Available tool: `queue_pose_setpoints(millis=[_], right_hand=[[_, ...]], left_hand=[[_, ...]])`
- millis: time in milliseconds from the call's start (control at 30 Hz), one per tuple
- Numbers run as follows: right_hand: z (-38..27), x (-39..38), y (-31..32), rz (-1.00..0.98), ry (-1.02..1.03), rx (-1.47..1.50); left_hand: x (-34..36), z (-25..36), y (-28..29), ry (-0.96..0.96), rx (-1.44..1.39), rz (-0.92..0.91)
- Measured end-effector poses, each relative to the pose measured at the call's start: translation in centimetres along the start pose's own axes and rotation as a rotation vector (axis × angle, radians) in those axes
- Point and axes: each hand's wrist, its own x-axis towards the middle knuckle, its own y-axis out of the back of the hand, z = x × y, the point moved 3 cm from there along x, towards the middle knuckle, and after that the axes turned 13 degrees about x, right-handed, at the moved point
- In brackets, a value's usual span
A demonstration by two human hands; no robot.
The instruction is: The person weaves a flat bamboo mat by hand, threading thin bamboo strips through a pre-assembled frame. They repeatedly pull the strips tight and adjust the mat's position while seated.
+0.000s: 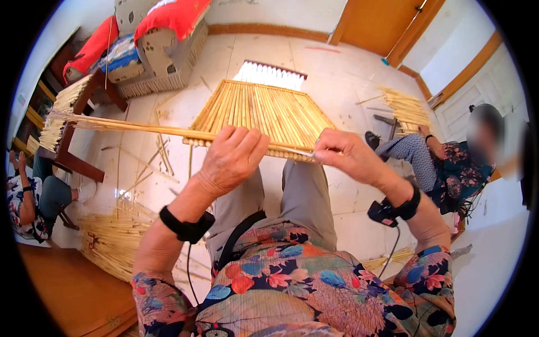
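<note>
A fan-shaped panel of yellow straw stalks (264, 106) lies in front of me, its wide near edge above my knees. Along that edge my left hand (236, 154) is closed over long thin stalks (163, 130), whose feathery ends reach far to the left. My right hand (347, 154) is at the panel's near right corner, thumb and fingers pinched together around the pale, narrow end of a stalk. Its fingertips partly hide that end. Whatever lies under my left palm is hidden.
Bundled straw (112, 247) and loose stalks (163, 157) lie on the floor at left. A wooden stool (90, 163) carries more stalks. At right sits a person (455, 168) near another straw bundle (407, 106); a second person (33, 196) is at far left. Behind stands an armchair (168, 53).
</note>
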Motion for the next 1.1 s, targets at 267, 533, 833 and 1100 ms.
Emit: queue_pose_setpoints(millis=[267,533,833,1100], right_hand=[[4.4,-0.8,-7.1,-0.145,-0.093,0.237],[2.9,-0.9,-11.5,-0.263,-0.231,0.227],[2.6,-1.8,-10.6,-0.026,0.015,0.19],[2.8,-1.8,-11.3,-0.164,-0.086,0.375]], left_hand=[[-8.2,4.3,-0.4,0.26,-0.288,-0.363],[-7.6,3.6,1.8,0.408,-0.513,-0.475],[-6.3,3.9,0.0,0.464,-0.74,-0.527],[-5.5,5.3,-0.6,0.487,-0.74,-0.53]])
